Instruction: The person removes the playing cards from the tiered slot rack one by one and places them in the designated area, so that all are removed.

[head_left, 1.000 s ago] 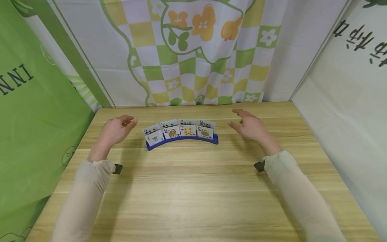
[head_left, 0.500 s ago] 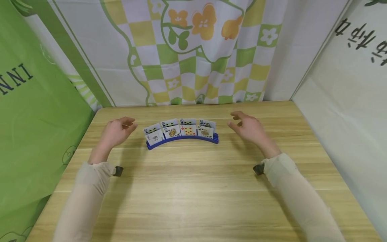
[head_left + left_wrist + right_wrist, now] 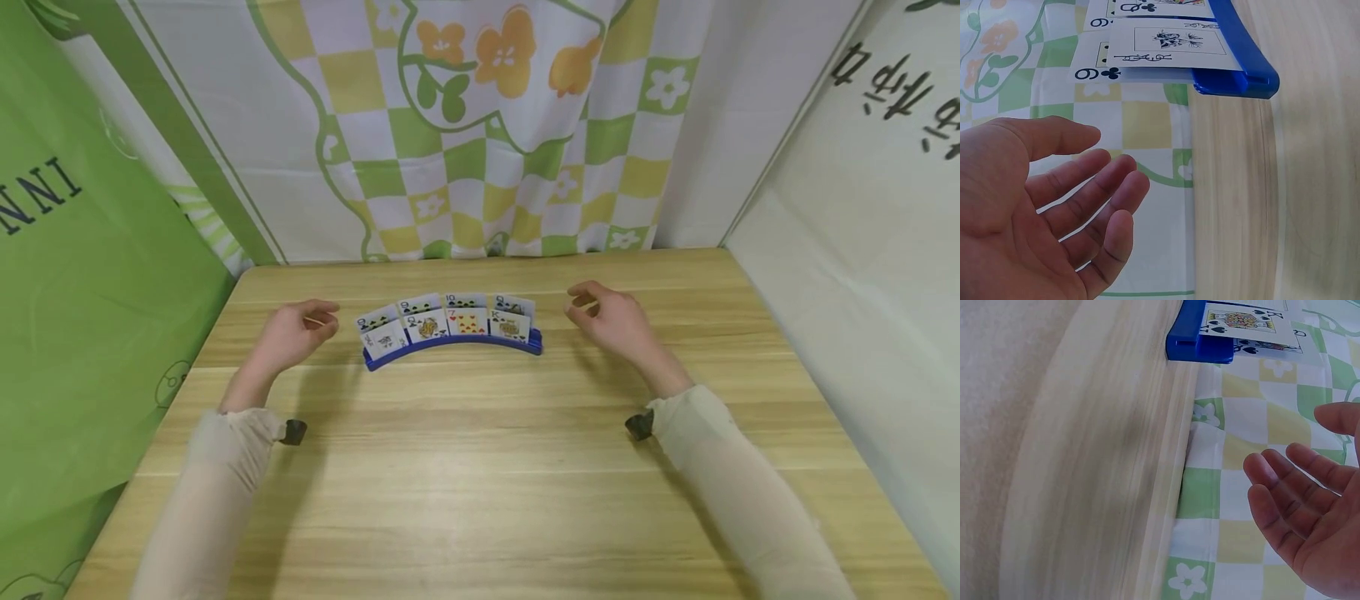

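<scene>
A curved blue card holder (image 3: 457,342) stands on the wooden table with playing cards upright in two rows. Its front row shows a joker (image 3: 385,341), a queen (image 3: 427,327), a red seven (image 3: 467,322) and a king (image 3: 511,327). Behind them, nines, a ten and a queen (image 3: 515,306) are partly covered. My left hand (image 3: 294,335) hovers left of the holder, apart from it, its fingers loosely bent round nothing. To the right, my right hand (image 3: 611,323) is likewise relaxed, with no card in it. Both wrist views show the palms bare.
The wooden table (image 3: 450,500) stretches toward me. A checked, flowered curtain (image 3: 495,183) hangs behind its far edge. Green cloth (image 3: 90,292) borders the left side, white cloth (image 3: 862,250) the right. A dark wrist device (image 3: 640,426) sits at each cuff.
Both hands have drawn slightly toward me, and the right fingers have curled in a little. The card holder and its cards stay where they were.
</scene>
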{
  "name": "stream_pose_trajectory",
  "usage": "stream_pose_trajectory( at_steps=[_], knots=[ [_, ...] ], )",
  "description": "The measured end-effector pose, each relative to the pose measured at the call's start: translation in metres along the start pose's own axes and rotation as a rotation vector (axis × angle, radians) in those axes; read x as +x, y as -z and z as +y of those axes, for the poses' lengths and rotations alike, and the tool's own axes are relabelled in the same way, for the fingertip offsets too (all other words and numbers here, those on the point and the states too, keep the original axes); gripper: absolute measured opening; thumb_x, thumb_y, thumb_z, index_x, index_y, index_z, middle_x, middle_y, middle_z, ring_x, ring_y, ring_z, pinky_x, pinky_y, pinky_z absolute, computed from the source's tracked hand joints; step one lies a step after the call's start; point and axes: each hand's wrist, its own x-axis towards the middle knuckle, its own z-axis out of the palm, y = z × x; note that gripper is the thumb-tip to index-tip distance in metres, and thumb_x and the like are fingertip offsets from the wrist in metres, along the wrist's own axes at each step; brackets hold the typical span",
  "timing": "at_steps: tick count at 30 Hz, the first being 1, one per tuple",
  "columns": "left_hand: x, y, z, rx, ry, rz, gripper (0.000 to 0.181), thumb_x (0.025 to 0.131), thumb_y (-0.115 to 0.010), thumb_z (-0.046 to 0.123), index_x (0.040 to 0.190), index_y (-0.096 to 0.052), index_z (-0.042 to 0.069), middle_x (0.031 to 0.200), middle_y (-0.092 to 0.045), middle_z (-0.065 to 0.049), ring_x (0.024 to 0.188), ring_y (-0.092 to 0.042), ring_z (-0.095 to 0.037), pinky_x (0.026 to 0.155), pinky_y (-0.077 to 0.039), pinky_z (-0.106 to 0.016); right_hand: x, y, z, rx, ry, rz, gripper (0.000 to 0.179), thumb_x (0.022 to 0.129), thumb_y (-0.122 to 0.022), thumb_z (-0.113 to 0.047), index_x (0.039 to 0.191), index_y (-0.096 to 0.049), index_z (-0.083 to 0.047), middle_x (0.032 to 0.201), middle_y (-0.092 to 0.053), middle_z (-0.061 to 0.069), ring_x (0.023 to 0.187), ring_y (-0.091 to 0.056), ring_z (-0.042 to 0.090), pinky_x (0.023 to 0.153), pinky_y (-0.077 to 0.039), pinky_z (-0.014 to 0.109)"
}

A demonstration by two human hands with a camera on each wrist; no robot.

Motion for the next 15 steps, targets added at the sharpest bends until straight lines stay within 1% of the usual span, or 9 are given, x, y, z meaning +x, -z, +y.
stream_pose_trajectory(
  at_steps=[5,10,15],
  knots=[
    [0.0,-0.0039,-0.0015,-0.02,0.003,-0.006,0.039,0.098,-0.061,0.017,0.134,-0.059,0.003,0.119,-0.069,-0.021,0.105,-0.068,-0.038,0.085,-0.057,-0.049,-0.0012,-0.0026,0.0018,-0.005,0.002,0.006,0.039,0.099,-0.058,-0.035,0.128,-0.061,-0.008,0.117,-0.071,0.013,0.096,-0.07,0.031,0.086,-0.054,0.049],
    [-0.0012,-0.0066,-0.0017,-0.016,0.012,-0.014,0.038,0.097,-0.062,0.015,0.133,-0.059,0.002,0.118,-0.069,-0.021,0.105,-0.068,-0.038,0.087,-0.056,-0.049,-0.0037,-0.0027,-0.0007,0.006,0.001,0.012,0.038,0.099,-0.059,-0.033,0.126,-0.062,-0.008,0.115,-0.071,0.012,0.095,-0.07,0.03,0.086,-0.053,0.049],
    [-0.002,-0.0095,-0.0026,-0.019,0.009,-0.015,0.037,0.097,-0.062,0.015,0.132,-0.06,0.002,0.117,-0.07,-0.021,0.104,-0.069,-0.038,0.084,-0.057,-0.047,-0.0067,-0.0018,-0.0047,0.015,-0.016,0.014,0.037,0.099,-0.058,-0.035,0.126,-0.063,-0.009,0.114,-0.072,0.01,0.095,-0.069,0.028,0.085,-0.053,0.047]
  ],
)
